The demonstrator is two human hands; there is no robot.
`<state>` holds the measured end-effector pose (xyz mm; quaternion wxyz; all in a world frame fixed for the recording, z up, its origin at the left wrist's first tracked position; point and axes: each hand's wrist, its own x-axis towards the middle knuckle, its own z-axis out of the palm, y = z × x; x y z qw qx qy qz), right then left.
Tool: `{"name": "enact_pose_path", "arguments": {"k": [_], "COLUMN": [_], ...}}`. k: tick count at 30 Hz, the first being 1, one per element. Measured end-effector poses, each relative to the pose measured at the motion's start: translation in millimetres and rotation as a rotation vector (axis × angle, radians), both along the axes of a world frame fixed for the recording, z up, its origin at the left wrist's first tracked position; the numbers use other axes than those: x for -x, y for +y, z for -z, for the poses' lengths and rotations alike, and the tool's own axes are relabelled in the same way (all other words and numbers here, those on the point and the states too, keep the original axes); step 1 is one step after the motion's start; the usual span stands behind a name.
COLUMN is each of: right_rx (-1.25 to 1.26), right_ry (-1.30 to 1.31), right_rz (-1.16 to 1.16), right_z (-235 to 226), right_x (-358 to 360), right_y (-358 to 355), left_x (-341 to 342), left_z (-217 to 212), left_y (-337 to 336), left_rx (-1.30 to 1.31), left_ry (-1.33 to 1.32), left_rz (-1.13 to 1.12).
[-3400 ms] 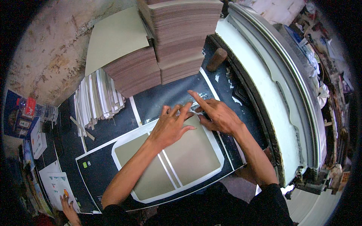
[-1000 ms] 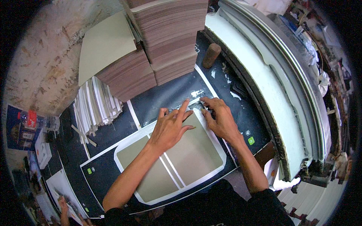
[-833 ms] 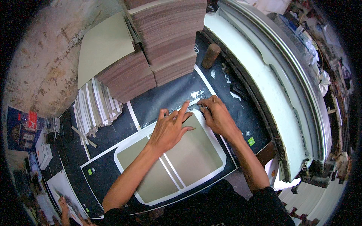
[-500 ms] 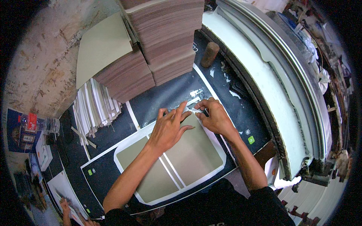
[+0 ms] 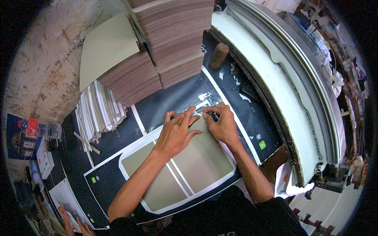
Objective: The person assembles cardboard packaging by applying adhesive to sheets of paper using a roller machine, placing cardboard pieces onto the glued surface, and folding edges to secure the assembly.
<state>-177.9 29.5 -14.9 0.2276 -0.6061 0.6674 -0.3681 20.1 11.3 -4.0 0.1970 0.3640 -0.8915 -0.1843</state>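
A rounded-corner panel of two grey boards (image 5: 202, 153), parted by narrow white strips (image 5: 179, 179) and edged in white, lies on a dark printed sheet (image 5: 108, 188) in front of me. My left hand (image 5: 177, 131) rests over the panel's far edge, its fingers spread and thumb held apart. Close beside it, my right hand (image 5: 221, 124) has thumb and fingertips pinched at the white edging (image 5: 200, 112) by the far right corner. The fingers partly hide that corner.
Tall stacks of grey board (image 5: 177, 39) stand at the back, with white-edged strips (image 5: 98, 112) beside them. A brown cylinder (image 5: 219, 56) stands near a long white-surfaced machine (image 5: 271, 90) on the right. Another person's hands (image 5: 67, 218) work over a pale sheet (image 5: 59, 196) at lower left.
My right hand and forearm have shifted slightly left, the fingertips closer to my left hand. My left hand stays put. The other person's hands at lower left have moved a little.
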Motion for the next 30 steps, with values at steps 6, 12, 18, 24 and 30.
{"name": "enact_pose_path", "arguments": {"k": [6,12,18,24,30], "right_rx": [0.076,0.035,0.064,-0.016,0.048], "right_ry": [-0.039,-0.029,-0.011,0.076,0.149], "right_rz": [-0.049,-0.006,0.003,-0.262,-0.289], "right_z": [-2.0,-5.6,-1.9,-19.2,-18.0], "right_x": [-1.4,-6.5,-2.4,14.4,15.2], "right_y": [0.8,3.3,1.5,-2.7,-4.9], "left_x": [-0.5,-0.8,0.7,-1.9,-0.7], "left_z": [-0.4,-0.6,0.3,5.4,0.3], "left_y": [0.2,0.2,-0.9,-2.5,-1.6], "left_rx": [-0.016,-0.031,-0.034,0.019,0.013], "left_ry": [0.012,0.015,0.027,0.031,-0.010], "left_rz": [0.004,-0.003,0.005,0.006,-0.014]}}
